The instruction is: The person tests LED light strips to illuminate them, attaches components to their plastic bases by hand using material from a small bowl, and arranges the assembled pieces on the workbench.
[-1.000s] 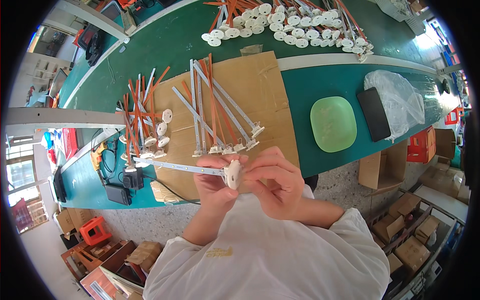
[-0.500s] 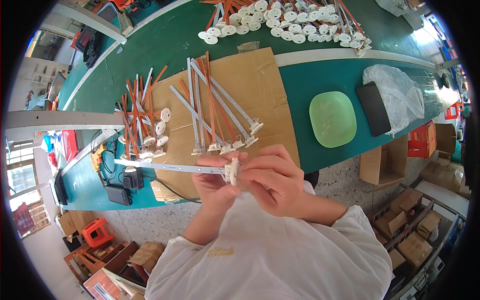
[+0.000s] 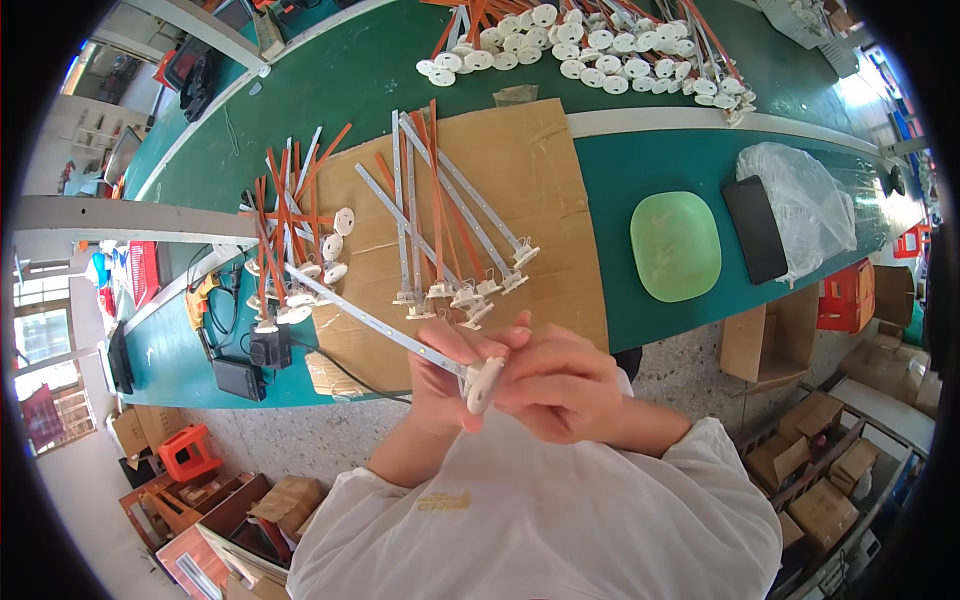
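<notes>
My left hand (image 3: 432, 390) is closed round the end of an LED strip light, a thin pale metal strip (image 3: 375, 322) with a round white cap (image 3: 484, 384). The strip slants up and left from the fingers, and the cap faces down and to the right. Beside the cap, my right hand (image 3: 560, 380) is closed, its curled fingertips against the cap's right edge; what lies between them is partly hidden. Just beyond my hands, several similar strips with white end caps (image 3: 465, 295) and orange-red strips lie on a brown cardboard sheet (image 3: 545, 200).
A second bundle of strips (image 3: 285, 220) lies to the left, and a large pile of white caps (image 3: 600, 60) at the back. Right of the cardboard are a pale green tray (image 3: 675, 245), a black flat case (image 3: 755, 230) and a clear plastic bag (image 3: 800, 200). A black adapter (image 3: 268, 347) sits left.
The strip has swung from nearly level to slanting up and left, and its cap has tipped downward. Both hands have moved slightly lower. The view has shifted a little.
</notes>
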Motion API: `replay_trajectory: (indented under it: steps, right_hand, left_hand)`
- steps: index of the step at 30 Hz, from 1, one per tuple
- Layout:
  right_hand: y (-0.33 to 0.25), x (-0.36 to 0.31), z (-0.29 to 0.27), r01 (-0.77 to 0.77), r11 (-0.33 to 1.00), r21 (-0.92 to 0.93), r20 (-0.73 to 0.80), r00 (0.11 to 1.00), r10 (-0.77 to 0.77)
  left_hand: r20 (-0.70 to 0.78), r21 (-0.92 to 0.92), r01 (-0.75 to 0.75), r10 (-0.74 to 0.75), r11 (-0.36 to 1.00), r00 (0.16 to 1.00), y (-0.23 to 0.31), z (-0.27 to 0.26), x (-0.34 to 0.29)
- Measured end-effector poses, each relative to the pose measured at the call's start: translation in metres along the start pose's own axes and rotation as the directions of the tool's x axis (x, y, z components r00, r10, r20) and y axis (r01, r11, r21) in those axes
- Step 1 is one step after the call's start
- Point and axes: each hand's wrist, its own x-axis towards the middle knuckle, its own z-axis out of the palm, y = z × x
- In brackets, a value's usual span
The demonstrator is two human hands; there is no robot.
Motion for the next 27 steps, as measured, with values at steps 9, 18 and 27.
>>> replay_trajectory:
  steps: [9,18,27]
  right_hand:
    - [0.000,-0.006,0.007,0.131,0.983,-0.127,-0.028,0.990,-0.136]
    - [-0.001,-0.007,0.015,0.116,0.975,-0.192,-0.026,0.992,-0.123]
    - [0.002,-0.006,0.007,0.068,0.997,-0.035,-0.016,0.997,-0.069]
  left_hand:
    - [-0.033,-0.130,-0.002,-0.003,0.991,0.999,-0.007,-0.003,-0.007]
    - [-0.057,-0.118,-0.019,0.012,0.993,0.998,-0.005,-0.007,-0.014]
    - [0.078,-0.142,-0.034,0.045,0.989,0.996,-0.005,-0.013,-0.003]
